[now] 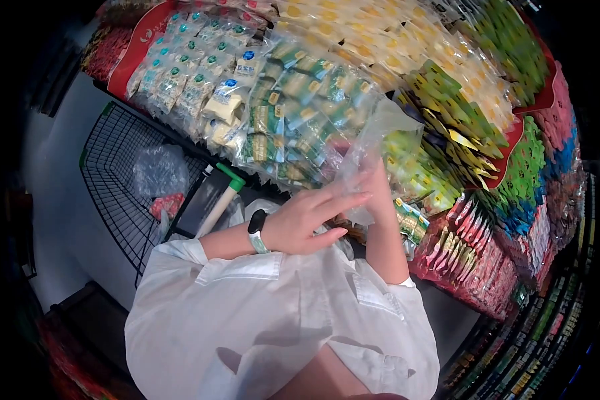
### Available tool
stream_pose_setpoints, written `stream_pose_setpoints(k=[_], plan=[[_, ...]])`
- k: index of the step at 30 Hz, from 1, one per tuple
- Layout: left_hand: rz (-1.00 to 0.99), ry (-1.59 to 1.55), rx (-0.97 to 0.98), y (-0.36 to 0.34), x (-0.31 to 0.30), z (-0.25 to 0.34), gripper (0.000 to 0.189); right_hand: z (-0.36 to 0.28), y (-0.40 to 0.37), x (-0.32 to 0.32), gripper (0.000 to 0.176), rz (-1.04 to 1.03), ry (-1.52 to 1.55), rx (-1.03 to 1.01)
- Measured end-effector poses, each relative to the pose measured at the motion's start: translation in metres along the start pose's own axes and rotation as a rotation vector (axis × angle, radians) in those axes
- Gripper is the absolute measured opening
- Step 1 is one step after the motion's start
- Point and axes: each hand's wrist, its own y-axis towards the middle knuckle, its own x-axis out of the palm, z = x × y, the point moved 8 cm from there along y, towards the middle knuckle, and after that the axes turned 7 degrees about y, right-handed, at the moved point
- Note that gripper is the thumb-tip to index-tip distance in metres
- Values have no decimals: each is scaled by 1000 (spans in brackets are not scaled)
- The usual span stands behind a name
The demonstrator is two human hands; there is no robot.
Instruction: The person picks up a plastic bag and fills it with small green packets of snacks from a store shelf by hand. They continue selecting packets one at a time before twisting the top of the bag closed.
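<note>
Drooping in soft, see-through folds, the bag (395,124) is at the hands, over the lower right edge of the green packets (265,119). It is thin, colourless plastic, crumpled and cloudy where it bunches, with pale glints along its creases; its upper part flares out into a loose flap toward the yellow-green packs (447,120).

The right hand (369,175) is raised at the bag, partly veiled by the plastic; blur and film hide its fingers, so I cannot tell how tightly they close. The left hand (307,219) reaches across with its fingers long and nearly straight, close together, the thumb held apart from them below. Its fingertips meet the lower folds of the bag, and no clear pinch shows.

A watch (257,222) with a dark, rounded face and a pale band sits on the left wrist. The green packets are glossy, plump and wrapped in clear film. White pouches (223,100) with blue labels lie beside them, puffy and wrinkled. To the left stands a cart (117,143) of black wire mesh, holding a crinkled clear bundle (161,171) and something red and white.
</note>
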Motion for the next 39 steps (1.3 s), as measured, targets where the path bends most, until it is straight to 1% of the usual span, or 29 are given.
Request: stream_pose_setpoints(k=[2,5,8,11,13,15,17,18,19,20,22,23,26,28,30,33,34,36,39], plan=[[-5,-5,-5,0,1,-1,65,0,0,-8,37,-6,-91,62],[-14,-27,-9,0,5,-4,65,4,-1,-13,36,34,-60,107],[-20,-56,-13,1,6,-4,66,-14,-2,-5,36,35,-208,7],[-23,-51,-20,0,6,-4,65,-15,0,5,35,45,-153,-115],[-17,-43,-8,0,8,-5,65,9,1,4,32,92,117,-87],[-20,-50,-2,-1,9,-6,65,37,3,-5,28,107,161,-106],[-10,-62,10,-1,8,-6,64,46,3,-10,23,85,-29,-142],[2,-67,20,0,7,-5,64,40,2,-9,21,74,-127,-148],[14,-73,28,-1,6,-5,63,5,-6,-3,18,60,-231,-128],[17,-62,10,-1,5,-7,63,-13,-11,-3,15,49,-335,-105],[6,-60,-24,-3,4,-9,63,-12,-21,-20,13,74,-266,-119],[58,-56,11,-1,0,-8,62,-11,-29,-31,12,97,-236,-125],[103,-35,-6,-2,-5,-15,64,-5,-63,-75,11,296,-105,-93],[131,-45,-3,-2,-6,-19,65,4,-92,-105,12,468,-112,-98],[154,-31,-10,-5,-7,-21,65,18,-117,-130,11,625,-222,-88],[162,-34,-34,-9,-7,-25,62,22,-138,-134,11,628,-720,-69],[167,-31,-35,-10,-7,-26,62,23,-142,-131,18,641,-784,-84],[164,-14,-52,-12,-6,-30,60,22,-146,-130,28,617,-1027,-117],[143,-29,-82,-13,-4,-34,59,21,-146,-133,40,592,-1066,-7]])
